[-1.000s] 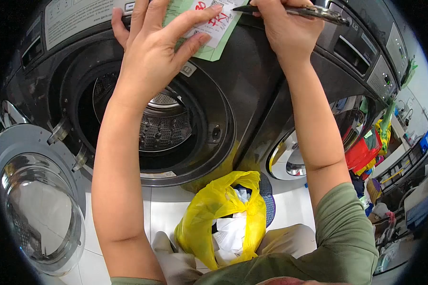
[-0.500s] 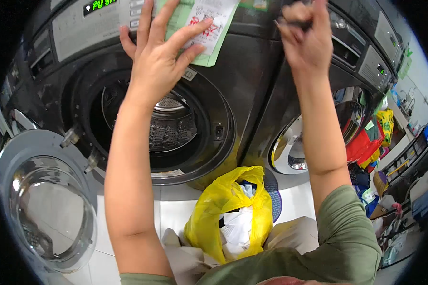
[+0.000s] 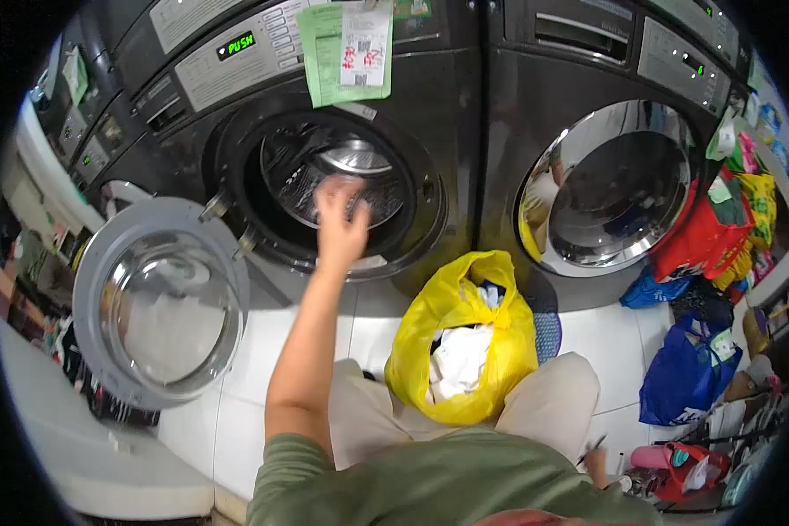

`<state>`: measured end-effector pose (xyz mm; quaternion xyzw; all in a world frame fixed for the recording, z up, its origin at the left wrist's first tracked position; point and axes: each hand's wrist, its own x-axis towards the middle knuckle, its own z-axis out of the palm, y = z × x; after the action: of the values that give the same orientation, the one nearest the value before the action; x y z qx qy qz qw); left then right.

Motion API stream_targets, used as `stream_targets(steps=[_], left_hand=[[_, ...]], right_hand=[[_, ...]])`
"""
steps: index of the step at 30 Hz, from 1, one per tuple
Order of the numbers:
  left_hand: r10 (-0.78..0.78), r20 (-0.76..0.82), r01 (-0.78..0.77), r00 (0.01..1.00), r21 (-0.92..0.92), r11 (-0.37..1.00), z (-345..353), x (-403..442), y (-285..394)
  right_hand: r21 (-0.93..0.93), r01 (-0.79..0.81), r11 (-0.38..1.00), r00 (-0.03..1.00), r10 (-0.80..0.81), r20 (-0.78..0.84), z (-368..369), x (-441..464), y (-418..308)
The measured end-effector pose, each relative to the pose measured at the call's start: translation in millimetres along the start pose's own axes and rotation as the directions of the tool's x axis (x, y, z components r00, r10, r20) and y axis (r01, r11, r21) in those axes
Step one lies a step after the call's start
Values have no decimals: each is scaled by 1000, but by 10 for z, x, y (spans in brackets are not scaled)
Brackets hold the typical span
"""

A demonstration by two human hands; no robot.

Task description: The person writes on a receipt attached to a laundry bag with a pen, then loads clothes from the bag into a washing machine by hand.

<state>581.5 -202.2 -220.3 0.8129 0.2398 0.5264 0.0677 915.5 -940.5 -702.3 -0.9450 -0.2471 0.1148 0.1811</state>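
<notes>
My left hand [image 3: 342,219], slightly blurred, is in front of the open drum [image 3: 373,197] of the left washing machine, fingers apart and nothing in it. Above it, a green paper with a white slip [image 3: 366,53], marked in red, hangs on that machine's front. My right hand [image 3: 597,466] is low at the right, mostly hidden behind my body. A thin dark object [image 3: 593,449], too small to name, sticks up from its fingers. Between my knees a yellow plastic bag [image 3: 403,368] stands open, with white and dark cloth [image 3: 461,359] inside.
The round washer door [image 3: 92,302] is swung out to the left. At right stands a second washing machine [image 3: 504,131] with its door [image 3: 618,188] shut. Red bags [image 3: 701,237], a blue bag [image 3: 684,377] and other items crowd the floor at far right.
My left hand has left the green paper and come down before the drum. My right hand has dropped from the machines to my right side. The view has shifted.
</notes>
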Motion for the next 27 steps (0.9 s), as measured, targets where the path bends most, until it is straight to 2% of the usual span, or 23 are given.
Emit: stream_targets(steps=[1,2,3,4,5,6,7,8,9,11,13,14,16,17,19,20,21,22,23,24,25,26,27], left_hand=[[-59,161,61,985,-9,998,123,-341,-10],[-122,258,134,959,-33,990,310,-742,-13],[-118,483,156,867,-38,987,431,-1110,-45],[-139,714,177,686,22,984,563,-1420,-13],[-139,795,124,591,81,989,652,-1762,140],[-208,859,242,467,101,965,629,-1897,585],[-165,932,248,322,85,965,718,-2081,774],[-69,949,176,307,15,984,867,-2499,711],[-123,925,32,359,119,992,1001,-2814,661],[-162,877,-244,453,297,923,1133,-3396,680],[-479,760,-162,440,592,790,1287,-3718,828],[-593,745,364,304,484,795,1324,-3748,734],[-637,748,631,188,405,661,1155,-3457,796],[-604,751,425,267,471,773,962,-3024,1091],[-504,753,425,422,327,844,894,-2668,1141],[-406,703,363,584,221,905,850,-2444,1236],[-295,621,281,726,124,952,767,-2181,1359],[-231,555,286,799,-12,958,624,-1876,1528],[-175,476,274,862,-148,950,462,-1557,1704],[-254,435,391,864,-263,882,262,-1291,1905],[-333,402,486,853,-380,787,77,-1070,2055],[-356,324,481,876,-550,683,-47,-910,2063],[-345,306,451,887,-735,507,-208,-751,2153]], right_hand=[[-5,367,930,927,-365,84,336,-418,416],[45,644,763,751,-643,148,634,-822,778],[52,217,975,912,-222,345,685,-1064,554],[32,-164,986,916,140,377,758,-1150,294],[40,-419,907,855,379,355,822,-1162,63],[80,-509,857,826,460,327,854,-1144,-43],[115,-545,831,814,492,308,883,-1102,-89],[148,-558,817,812,501,298,915,-1060,-103],[170,-565,807,811,506,295,943,-1042,-95],[203,-570,796,809,501,307,990,-1007,-23],[209,-579,788,799,497,339,980,-1020,122],[204,-591,780,787,502,359,976,-1028,158],[188,-619,762,754,511,413,934,-984,286],[170,-646,744,723,527,447,918,-1001,356],[134,-711,690,654,580,485,765,-860,563],[143,-733,665,640,604,475,640,-666,730],[194,-717,669,678,606,417,444,-409,870],[436,-608,664,794,522,313,22,0,682],[138,-218,966,975,209,78,-643,437,345],[231,-135,963,981,163,-109,-1355,626,-509],[405,77,911,942,67,-330,-2091,722,-1584],[493,269,828,903,-38,-428,-2389,933,-2132],[615,427,663,889,-183,-420,-2825,854,-3077]])
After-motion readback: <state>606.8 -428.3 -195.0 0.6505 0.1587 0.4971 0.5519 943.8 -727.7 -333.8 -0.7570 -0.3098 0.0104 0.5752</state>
